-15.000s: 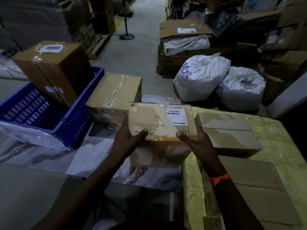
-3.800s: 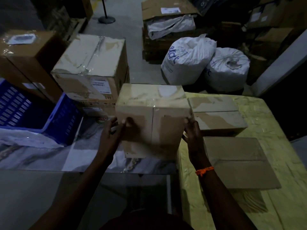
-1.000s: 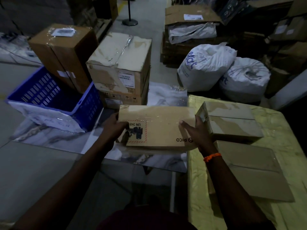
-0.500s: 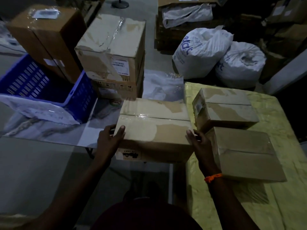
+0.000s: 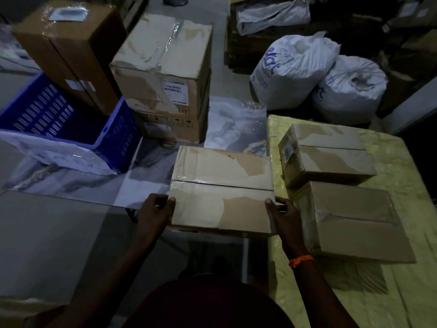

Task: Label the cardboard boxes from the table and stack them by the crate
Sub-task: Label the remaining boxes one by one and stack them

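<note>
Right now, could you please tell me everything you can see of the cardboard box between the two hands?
The cardboard box is brown, rectangular and shallow, lying level with its closed top up. Glossy clear tape runs along the centre seam amid paler patches; no label shows on top. The left hand grips its near left corner and the right hand its near right corner, thumbs on top. It is at the left edge of the yellow-covered table.

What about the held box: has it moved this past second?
Yes. The held box rolled toward the camera by the yellow table: taped face now up.
</note>
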`<state>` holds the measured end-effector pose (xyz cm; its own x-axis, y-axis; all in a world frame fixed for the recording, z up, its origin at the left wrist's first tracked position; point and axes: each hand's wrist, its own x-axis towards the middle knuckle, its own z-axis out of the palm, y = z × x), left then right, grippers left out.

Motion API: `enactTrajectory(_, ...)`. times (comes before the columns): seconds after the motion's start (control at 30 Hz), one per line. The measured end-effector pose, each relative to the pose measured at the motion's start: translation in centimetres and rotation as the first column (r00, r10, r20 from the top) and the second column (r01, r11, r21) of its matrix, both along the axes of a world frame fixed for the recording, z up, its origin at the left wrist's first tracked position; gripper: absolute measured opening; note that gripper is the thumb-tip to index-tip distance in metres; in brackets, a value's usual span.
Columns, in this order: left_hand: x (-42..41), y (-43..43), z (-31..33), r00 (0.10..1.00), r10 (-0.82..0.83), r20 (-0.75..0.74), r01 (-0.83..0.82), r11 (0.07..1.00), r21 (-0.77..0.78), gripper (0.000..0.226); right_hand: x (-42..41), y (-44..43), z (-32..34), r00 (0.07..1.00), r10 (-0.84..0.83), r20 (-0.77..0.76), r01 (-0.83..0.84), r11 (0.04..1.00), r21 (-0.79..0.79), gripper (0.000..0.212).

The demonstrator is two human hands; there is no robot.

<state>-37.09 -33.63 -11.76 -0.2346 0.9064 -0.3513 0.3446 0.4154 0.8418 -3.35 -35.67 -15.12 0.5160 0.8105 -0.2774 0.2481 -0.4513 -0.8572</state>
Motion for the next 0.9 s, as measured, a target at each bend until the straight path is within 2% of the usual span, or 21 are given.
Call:
enactTrajectory(0.1,-0.1,1.9,0.4,0.999,-0.045,-0.012,0.045,0.999,-0.012,0.035,0.0,1.8,0.1,0.999,0.030,-0.014,-0.030,1.000,0.010,0.030)
enactTrajectory(0.23,1.0,5.6,1.6,0.980,-0.171,-0.097,0.173,0.985,0.012,0.048,-0.1,4.9,0.2,0.991,0.132,-0.004,-0.132,0.991,0.016,0.047)
enactTrajectory(0.33,2.1,8.1,2.4,0.983,-0.181,-0.030,0.181,0.983,-0.027,0.057,-0.7,7.2,1.3,0.983,0.171,-0.063,-0.169,0.985,0.021,0.043)
enactTrajectory(0.47,2.6,9.5,2.3,0.987,-0.135,0.082,0.138,0.990,-0.039,0.071,-0.7,8.5,2.3,0.986,0.138,-0.088,-0.135,0.990,0.047,0.046)
enactTrajectory(0.6,3.8,9.4,4.1,0.985,-0.070,0.156,0.069,0.998,0.017,0.041,-0.3,8.4,3.7,0.985,0.081,-0.150,-0.055,0.984,0.172,0.048)
enactTrajectory(0.77,4.4,9.1,5.8,0.982,0.026,0.185,-0.058,0.983,0.175,0.040,0.1,8.5,6.0,0.978,-0.018,-0.207,0.081,0.951,0.298,0.063)
enactTrajectory(0.9,4.2,8.4,6.0,0.981,0.000,0.192,-0.042,0.976,0.216,0.057,0.1,7.7,6.9,0.956,-0.050,-0.289,0.136,0.948,0.287,0.058)
